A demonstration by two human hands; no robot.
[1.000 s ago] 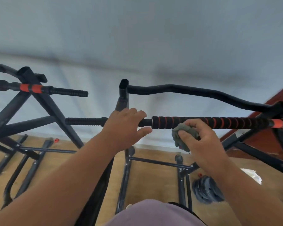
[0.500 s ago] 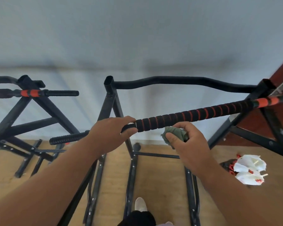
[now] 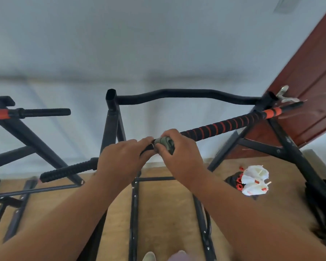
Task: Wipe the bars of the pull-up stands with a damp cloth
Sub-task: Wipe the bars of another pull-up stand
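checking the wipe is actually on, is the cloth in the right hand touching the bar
Touching. The head view shows the right hand wrapping the cloth around the bar, no gap visible.

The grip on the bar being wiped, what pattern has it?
Black foam grip with red-orange rings, head view.

Both forearms (image 3: 51, 223) are bare, with no sleeves, watch or rings showing. A pale shoe (image 3: 149, 256) and mauve cloth (image 3: 179, 256) show at the bottom edge.
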